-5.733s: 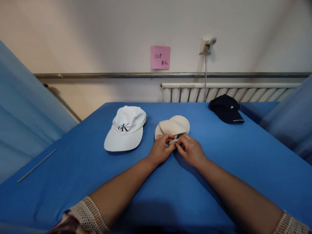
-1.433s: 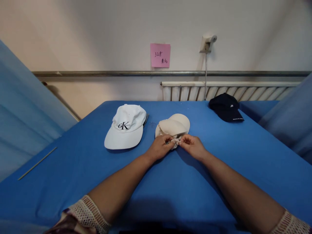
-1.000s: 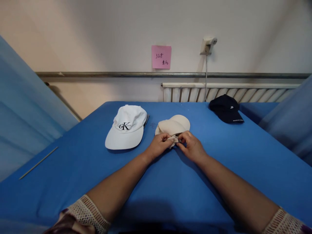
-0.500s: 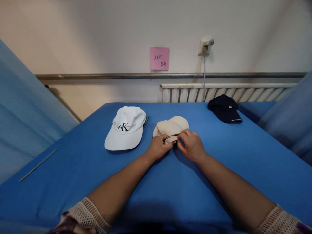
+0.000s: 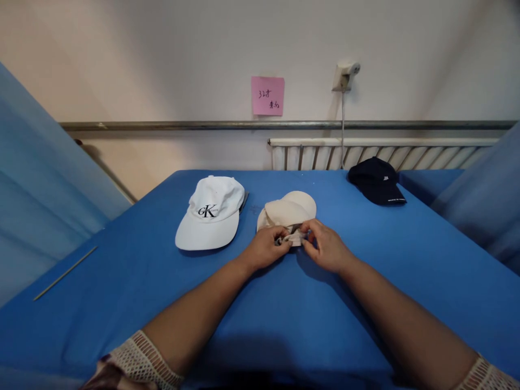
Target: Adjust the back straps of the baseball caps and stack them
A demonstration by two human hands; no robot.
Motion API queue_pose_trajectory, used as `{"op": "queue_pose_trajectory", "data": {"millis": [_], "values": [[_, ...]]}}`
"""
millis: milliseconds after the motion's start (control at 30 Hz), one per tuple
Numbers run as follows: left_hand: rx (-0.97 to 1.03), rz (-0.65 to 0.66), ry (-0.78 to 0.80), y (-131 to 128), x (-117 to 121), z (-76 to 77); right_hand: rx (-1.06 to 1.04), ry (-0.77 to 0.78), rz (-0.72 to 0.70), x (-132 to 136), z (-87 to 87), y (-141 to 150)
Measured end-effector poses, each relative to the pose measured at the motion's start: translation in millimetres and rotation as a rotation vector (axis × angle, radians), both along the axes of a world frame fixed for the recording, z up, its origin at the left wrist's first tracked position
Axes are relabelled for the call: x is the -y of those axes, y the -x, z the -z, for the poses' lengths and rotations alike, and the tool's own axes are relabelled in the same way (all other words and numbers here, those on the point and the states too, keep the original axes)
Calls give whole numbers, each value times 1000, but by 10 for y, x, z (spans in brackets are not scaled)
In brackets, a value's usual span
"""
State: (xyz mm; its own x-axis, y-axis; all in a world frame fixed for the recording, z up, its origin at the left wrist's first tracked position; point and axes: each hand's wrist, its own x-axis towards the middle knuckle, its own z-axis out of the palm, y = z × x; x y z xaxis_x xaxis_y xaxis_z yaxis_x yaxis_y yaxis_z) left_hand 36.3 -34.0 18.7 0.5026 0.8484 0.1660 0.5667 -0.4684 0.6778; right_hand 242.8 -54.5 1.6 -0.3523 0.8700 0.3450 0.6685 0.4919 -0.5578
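A beige cap (image 5: 286,212) lies in the middle of the blue-covered table, its brim pointing away from me and its back strap (image 5: 295,237) towards me. My left hand (image 5: 266,248) pinches the left side of that strap between thumb and fingers. On the strap's right side, my right hand (image 5: 326,246) is closed with thumb and fingertips at its edge. My fingers partly hide the strap and any fastener on it. To the left of my hands sits a white cap (image 5: 215,203) with black lettering, brim towards me.
A dark navy cap (image 5: 376,180) rests at the table's far right. On the left lies a thin stick (image 5: 65,273). Behind the blue table cover (image 5: 260,314) are a radiator (image 5: 317,154), a metal rail (image 5: 195,125) and a socket with a cord (image 5: 344,78). Blue curtains (image 5: 36,179) hang at both sides.
My right hand has shifted slightly right and down, and its fingers have moved along the strap. The strap now looks lower and bent rather than stretched straight between my hands.
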Motion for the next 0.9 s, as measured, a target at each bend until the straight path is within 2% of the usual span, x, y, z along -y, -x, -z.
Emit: {"op": "queue_pose_trajectory", "data": {"millis": [100,200,333,467,600,800,900], "values": [[-98,-28,-216,-25,37,1,11,14,-68,-13,15,-10],[-151,-2,-386,-29,78,-27,126,-38,-95,-45,17,-14],[-134,58,-542,-21,126,-67,310,-123,81,-96,12,1],[-158,135,-654,-30,158,-75,412,-136,269,-126,-21,33],[-234,182,-662,-44,163,-61,468,-91,287,-106,-62,24],[-358,244,-510,-51,166,-98,466,76,115,-44,-33,-103],[-365,264,-445,-44,172,-113,397,103,82,-56,-28,-135]]}}
